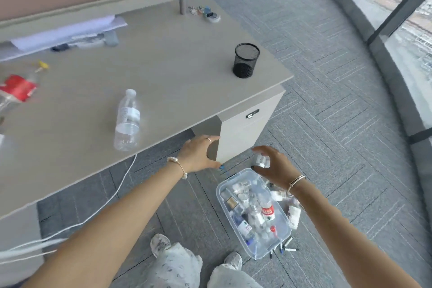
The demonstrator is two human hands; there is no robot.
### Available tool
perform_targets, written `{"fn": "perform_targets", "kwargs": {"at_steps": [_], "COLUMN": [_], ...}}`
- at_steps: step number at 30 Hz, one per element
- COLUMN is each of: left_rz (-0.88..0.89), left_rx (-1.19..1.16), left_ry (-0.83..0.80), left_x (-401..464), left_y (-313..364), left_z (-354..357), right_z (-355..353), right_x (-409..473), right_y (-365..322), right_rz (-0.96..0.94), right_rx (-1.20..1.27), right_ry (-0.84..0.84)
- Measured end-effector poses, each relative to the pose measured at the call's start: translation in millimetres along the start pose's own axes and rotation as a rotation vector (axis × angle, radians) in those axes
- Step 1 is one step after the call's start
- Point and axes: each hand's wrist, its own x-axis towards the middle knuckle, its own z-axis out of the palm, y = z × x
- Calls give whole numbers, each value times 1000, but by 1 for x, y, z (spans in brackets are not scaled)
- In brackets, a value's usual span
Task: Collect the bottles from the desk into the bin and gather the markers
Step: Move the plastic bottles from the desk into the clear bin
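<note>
A clear plastic bin (pixel 222 196) on the carpet holds several bottles. My right hand (pixel 273 166) hovers just above its far end, fingers curled around a small clear bottle (pixel 261 160). My left hand (pixel 198 154) is open, below the desk's front edge, next to the drawer unit. A clear water bottle (pixel 127 119) lies on its side on the desk (pixel 175 72). A crushed bottle with a red label (pixel 16 89) lies at the desk's left edge. Several markers (pixel 286 246) lie on the floor beside the bin's near corner.
A black mesh pen cup (pixel 245 60) stands near the desk's right corner. Papers (pixel 60 33) lie under a raised shelf at the back. White cables (pixel 112 199) hang from the desk's front. A small white bottle (pixel 294 215) lies right of the bin. Glass wall on the right.
</note>
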Motion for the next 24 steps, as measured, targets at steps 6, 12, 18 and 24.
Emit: {"fn": "perform_targets", "kwargs": {"at_steps": [6,12,18,24], "left_rz": [-113,-292,-450,-564], "left_rx": [-45,-105,-152,-201], "left_ry": [165,325,500,595], "left_x": [-39,-90,-143,-159], "left_y": [-84,-193,-280,-335], "left_z": [-85,-147,-172,-186], "right_z": [28,84,143,182], "right_x": [76,137,177,222], "right_y": [-109,-222,-297,-331], "right_rz": [-144,-282,-349,-260], "right_rx": [-8,11,-94,-197], "right_ry": [-39,-112,-151,-206]}}
